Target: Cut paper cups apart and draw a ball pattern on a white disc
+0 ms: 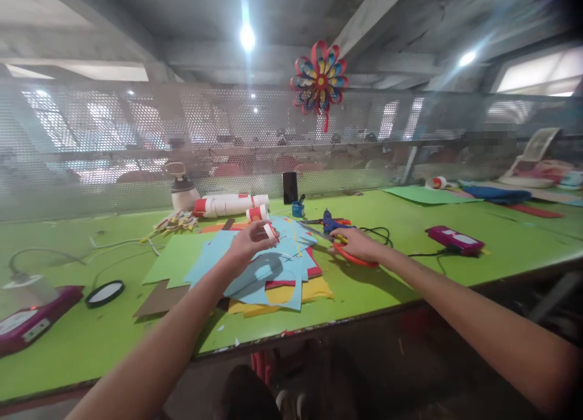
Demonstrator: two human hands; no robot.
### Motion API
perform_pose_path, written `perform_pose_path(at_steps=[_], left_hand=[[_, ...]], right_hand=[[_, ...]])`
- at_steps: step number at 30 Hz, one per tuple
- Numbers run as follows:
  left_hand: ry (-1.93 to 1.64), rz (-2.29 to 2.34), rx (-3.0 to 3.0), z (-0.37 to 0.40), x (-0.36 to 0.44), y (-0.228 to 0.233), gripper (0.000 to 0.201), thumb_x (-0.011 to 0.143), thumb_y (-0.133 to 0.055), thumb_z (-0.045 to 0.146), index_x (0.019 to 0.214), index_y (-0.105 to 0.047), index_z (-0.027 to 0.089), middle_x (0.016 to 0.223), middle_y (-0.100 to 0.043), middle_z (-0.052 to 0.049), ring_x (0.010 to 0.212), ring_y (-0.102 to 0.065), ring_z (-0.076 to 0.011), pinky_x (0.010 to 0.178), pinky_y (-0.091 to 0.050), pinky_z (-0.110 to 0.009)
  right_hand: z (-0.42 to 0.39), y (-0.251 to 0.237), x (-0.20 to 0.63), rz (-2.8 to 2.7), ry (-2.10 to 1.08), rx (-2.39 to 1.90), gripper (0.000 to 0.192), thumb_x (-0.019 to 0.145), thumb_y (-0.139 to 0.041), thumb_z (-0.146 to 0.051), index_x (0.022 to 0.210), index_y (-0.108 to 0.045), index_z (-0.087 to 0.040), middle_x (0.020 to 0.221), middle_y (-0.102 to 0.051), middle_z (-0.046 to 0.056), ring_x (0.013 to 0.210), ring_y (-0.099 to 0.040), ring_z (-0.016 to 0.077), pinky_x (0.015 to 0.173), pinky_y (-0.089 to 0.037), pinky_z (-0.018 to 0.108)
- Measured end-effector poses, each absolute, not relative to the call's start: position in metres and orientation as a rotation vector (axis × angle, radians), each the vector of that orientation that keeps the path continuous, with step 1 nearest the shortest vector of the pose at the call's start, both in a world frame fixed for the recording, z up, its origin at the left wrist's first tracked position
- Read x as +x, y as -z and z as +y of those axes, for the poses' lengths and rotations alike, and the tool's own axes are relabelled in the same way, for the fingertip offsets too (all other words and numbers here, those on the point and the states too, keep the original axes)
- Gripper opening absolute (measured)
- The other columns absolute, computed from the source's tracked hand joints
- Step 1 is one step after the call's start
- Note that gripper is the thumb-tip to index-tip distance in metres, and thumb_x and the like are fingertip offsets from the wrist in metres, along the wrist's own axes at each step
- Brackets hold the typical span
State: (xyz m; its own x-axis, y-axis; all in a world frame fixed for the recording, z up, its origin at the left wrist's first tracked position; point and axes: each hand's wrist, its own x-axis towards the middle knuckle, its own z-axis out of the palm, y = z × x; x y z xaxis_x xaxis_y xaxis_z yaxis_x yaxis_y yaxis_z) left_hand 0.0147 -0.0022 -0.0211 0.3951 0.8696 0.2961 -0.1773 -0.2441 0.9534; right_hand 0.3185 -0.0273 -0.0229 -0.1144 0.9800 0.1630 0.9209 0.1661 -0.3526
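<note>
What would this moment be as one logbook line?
Left hand: holds small red-and-white piece | Right hand: holds orange-handled metal scissors | Nearby: light-blue paper sheets on lime-green table

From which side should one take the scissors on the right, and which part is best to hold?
Come from the right and take the red-orange handles, as the right grip does. The metal blades point leftward and away from the person, toward the blue paper, so this approach probably keeps fingers clear of the edges.
</note>
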Motion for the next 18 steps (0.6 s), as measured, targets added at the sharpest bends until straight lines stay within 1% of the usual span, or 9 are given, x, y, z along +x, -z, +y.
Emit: perform_pose_path(at_steps=[3,5,8,11,13,15,18], left_hand=[[-1.131,0.549,1.423,-0.007,0.016,0.016,0.044,0.069,-0.079,0.026,0.107,-0.063,0.011,0.102,-0.069,-0.015,0.095,-0.066,-0.026,0.086,-0.049,-0.041],[-1.125,0.488,1.374,-0.01,0.015,0.012,0.044,0.072,-0.078,0.027,0.11,-0.061,0.01,0.1,-0.069,-0.016,0.096,-0.066,-0.0268,0.086,-0.051,-0.041],[-1.109,0.426,1.306,-0.013,0.012,0.009,0.043,0.076,-0.074,0.025,0.113,-0.056,0.013,0.098,-0.07,-0.014,0.089,-0.068,-0.0249,0.079,-0.053,-0.037],[-1.087,0.383,1.244,-0.014,0.007,0.007,0.037,0.079,-0.069,0.025,0.111,-0.056,0.013,0.099,-0.071,-0.015,0.082,-0.069,-0.0209,0.072,-0.052,-0.029],[-1.073,0.367,1.204,-0.014,0.006,0.005,0.033,0.081,-0.065,0.029,0.108,-0.058,0.012,0.096,-0.072,-0.015,0.078,-0.068,-0.0189,0.067,-0.051,-0.025],[-1.055,0.364,1.167,-0.014,0.005,0.004,0.031,0.083,-0.06,0.035,0.104,-0.06,0.011,0.093,-0.072,-0.016,0.073,-0.067,-0.0173,0.063,-0.05,-0.024],[-0.998,0.361,1.081,-0.016,0.007,0.003,0.035,0.084,-0.056,0.039,0.101,-0.062,0.01,0.089,-0.072,-0.017,0.067,-0.064,-0.0164,0.058,-0.048,-0.023]], right_hand=[[-0.03,0.022,0.314,-2.005,-0.243,-1.675,0.034,0.092,-0.058,-0.042,0.115,-0.059,-0.016,0.093,-0.067,0.004,0.078,-0.065,0.0174,0.072,-0.055,0.035],[-0.028,0.021,0.305,-1.965,-0.258,-1.541,0.041,0.09,-0.058,-0.048,0.117,-0.055,-0.017,0.083,-0.065,0.001,0.071,-0.063,0.0167,0.067,-0.053,0.031],[-0.015,0.017,0.286,-1.946,-0.285,-1.327,0.045,0.088,-0.057,-0.051,0.119,-0.05,-0.02,0.088,-0.065,0.002,0.074,-0.063,0.0167,0.068,-0.052,0.029],[0.001,0.013,0.266,-1.968,-0.312,-1.16,0.043,0.087,-0.058,-0.048,0.118,-0.049,-0.02,0.091,-0.065,0.003,0.078,-0.063,0.0174,0.07,-0.052,0.029],[0.007,0.013,0.255,-1.986,-0.316,-1.075,0.041,0.087,-0.057,-0.046,0.118,-0.048,-0.019,0.092,-0.063,0.004,0.081,-0.063,0.0179,0.072,-0.052,0.03],[0.006,0.014,0.249,-2.002,-0.314,-1.014,0.039,0.089,-0.055,-0.043,0.118,-0.047,-0.019,0.095,-0.062,0.005,0.083,-0.062,0.0184,0.074,-0.053,0.031],[-0.004,0.02,0.249,-2.048,-0.321,-0.957,0.037,0.092,-0.051,-0.042,0.121,-0.047,-0.02,0.094,-0.062,0.006,0.083,-0.061,0.0193,0.074,-0.053,0.032]])
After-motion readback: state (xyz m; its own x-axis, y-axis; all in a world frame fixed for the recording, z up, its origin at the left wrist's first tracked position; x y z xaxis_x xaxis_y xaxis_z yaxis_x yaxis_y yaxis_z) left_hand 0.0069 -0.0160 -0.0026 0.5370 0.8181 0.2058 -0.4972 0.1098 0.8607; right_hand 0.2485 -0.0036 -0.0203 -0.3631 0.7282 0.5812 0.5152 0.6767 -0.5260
